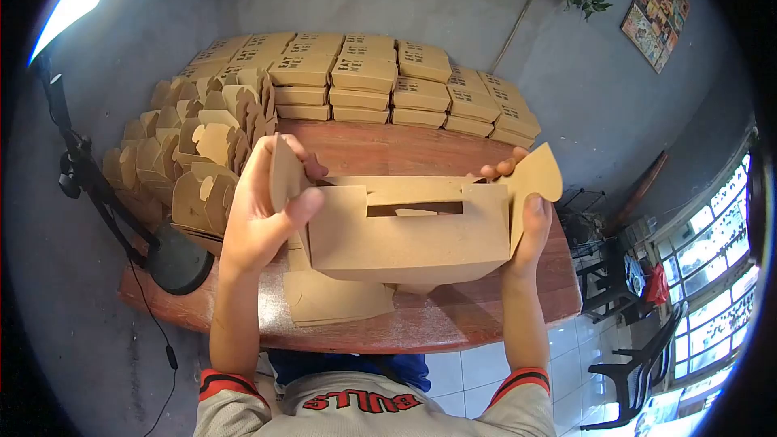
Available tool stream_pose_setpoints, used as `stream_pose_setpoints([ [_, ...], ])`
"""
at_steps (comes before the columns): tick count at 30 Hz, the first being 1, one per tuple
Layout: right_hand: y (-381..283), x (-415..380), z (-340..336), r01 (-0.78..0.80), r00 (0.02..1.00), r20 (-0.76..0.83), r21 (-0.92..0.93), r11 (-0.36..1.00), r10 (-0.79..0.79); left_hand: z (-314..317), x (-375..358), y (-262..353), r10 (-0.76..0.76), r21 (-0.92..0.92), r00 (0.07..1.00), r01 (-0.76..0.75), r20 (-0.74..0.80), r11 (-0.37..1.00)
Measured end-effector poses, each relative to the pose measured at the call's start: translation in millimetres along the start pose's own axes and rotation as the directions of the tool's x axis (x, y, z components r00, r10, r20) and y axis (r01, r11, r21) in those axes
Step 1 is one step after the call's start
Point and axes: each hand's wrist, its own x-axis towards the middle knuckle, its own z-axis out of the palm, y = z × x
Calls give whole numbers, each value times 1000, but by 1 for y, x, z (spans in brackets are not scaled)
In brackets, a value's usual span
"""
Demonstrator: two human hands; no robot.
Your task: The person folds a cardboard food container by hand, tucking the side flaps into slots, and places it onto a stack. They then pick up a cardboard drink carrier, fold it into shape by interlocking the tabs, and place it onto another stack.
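Observation:
A brown cardboard box [413, 243] with a long slot in its upper part is held above the near side of the table. My left hand [257, 222] grips its left end, the thumb in front of an upright side flap [285, 174] and the fingers behind. At the other end, my right hand [528, 231] pinches a rounded flap [541, 174] that sticks up and outward. The fingertips of that hand show behind the top edge. Below the box, flat cardboard [336, 299] lies on the table, partly covered by it.
Folded carton pieces [212, 142] crowd the table's left side. Stacked boxes printed "EAT ME!" [364, 73] line the back of the wooden table [453, 154]. A black lamp base [176, 259] stands at the left edge. A dark chair [639, 368] is on the right.

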Motion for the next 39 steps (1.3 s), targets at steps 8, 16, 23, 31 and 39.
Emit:
stream_pose_setpoints([
  [8,14,-5,-5,-6,981,-175,394,919,81,-9,-2,-20,19,-342,949,96,316,935],
  [16,13,-5,6,-18,983,-164,342,940,78,0,3,-35,-28,-286,975,92,222,954],
  [23,13,-5,10,-12,987,-146,311,950,60,-12,5,-45,85,-568,874,233,478,790],
  [31,20,-2,8,-31,989,-123,351,936,79,-11,9,-45,229,-672,826,224,516,706],
  [39,21,0,8,-22,994,-93,333,943,56,-9,9,-27,-71,-527,857,377,510,762],
])
